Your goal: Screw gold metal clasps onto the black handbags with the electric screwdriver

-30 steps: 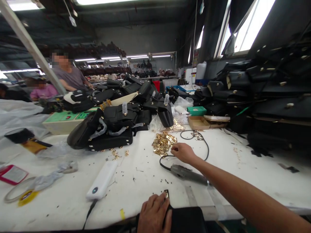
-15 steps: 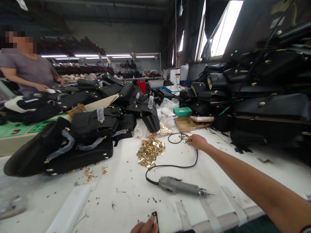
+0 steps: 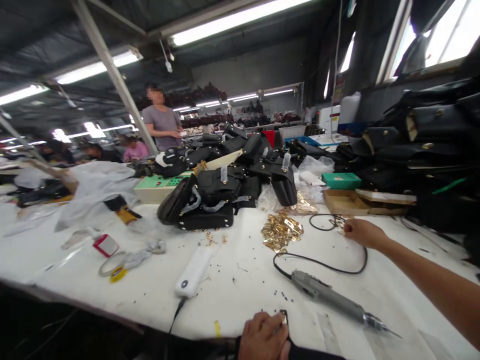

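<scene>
At the near table edge, my left hand (image 3: 264,335) has its fingers closed on a dark leather piece (image 3: 284,314) bearing a small gold metal fitting; most of the piece is hidden under the hand. My right hand (image 3: 363,233) reaches across the table, fingertips pinched together over a few small gold metal parts (image 3: 337,221). Whatever those fingertips hold is too small to make out. Between the hands lies a grey electric screwdriver (image 3: 330,296), its bit pointing right, its black cord (image 3: 322,264) looping past my right hand. A heap of gold metal fittings (image 3: 281,231) sits left of that hand.
Black handbags (image 3: 215,200) are piled at the back, more stacked on the right (image 3: 435,140). An open cardboard box (image 3: 343,202) and a green box (image 3: 341,180) stand behind my right hand. A white corded device (image 3: 193,272) lies left. Another person (image 3: 163,122) stands beyond the bags.
The view has swung left and tilted, bringing the table's left side into sight. More of my left hand now shows on the leather piece. My right hand stays by the small gold parts.
</scene>
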`<state>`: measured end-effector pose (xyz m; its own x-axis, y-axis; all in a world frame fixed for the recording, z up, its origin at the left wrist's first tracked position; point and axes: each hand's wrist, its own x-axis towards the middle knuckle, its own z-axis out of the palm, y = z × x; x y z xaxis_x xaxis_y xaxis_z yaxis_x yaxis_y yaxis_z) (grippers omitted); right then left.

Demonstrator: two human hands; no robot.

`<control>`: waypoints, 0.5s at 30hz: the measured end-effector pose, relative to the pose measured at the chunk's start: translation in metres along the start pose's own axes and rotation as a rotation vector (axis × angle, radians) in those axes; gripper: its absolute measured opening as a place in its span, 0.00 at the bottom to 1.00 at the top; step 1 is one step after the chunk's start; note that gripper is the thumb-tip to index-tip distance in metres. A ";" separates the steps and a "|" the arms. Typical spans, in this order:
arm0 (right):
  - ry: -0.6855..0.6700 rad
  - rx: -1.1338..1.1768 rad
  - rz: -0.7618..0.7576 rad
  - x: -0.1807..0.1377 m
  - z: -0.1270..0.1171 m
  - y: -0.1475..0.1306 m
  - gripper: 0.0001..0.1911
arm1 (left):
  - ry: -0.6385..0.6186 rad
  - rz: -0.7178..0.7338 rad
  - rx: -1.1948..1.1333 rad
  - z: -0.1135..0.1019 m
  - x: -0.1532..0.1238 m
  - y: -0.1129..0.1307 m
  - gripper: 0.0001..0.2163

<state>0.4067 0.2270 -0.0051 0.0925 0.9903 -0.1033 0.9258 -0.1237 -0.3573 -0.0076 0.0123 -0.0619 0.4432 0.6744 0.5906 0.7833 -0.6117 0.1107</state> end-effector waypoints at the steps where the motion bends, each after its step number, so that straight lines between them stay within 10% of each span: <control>1: 0.010 0.038 -0.024 -0.007 0.001 -0.007 0.07 | -0.014 -0.013 -0.041 -0.004 0.001 0.002 0.08; 8: -0.127 0.948 -0.182 -0.122 -0.005 -0.117 0.22 | -0.139 -0.127 -0.236 -0.028 0.013 0.017 0.13; 15: -0.239 1.225 -0.182 -0.189 0.008 -0.174 0.23 | -0.191 -0.150 -0.273 -0.030 0.014 0.020 0.11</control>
<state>0.2253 0.0610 0.0686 -0.1872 0.9790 -0.0811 -0.0400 -0.0901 -0.9951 0.0012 -0.0029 -0.0274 0.4258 0.8141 0.3949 0.7118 -0.5708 0.4093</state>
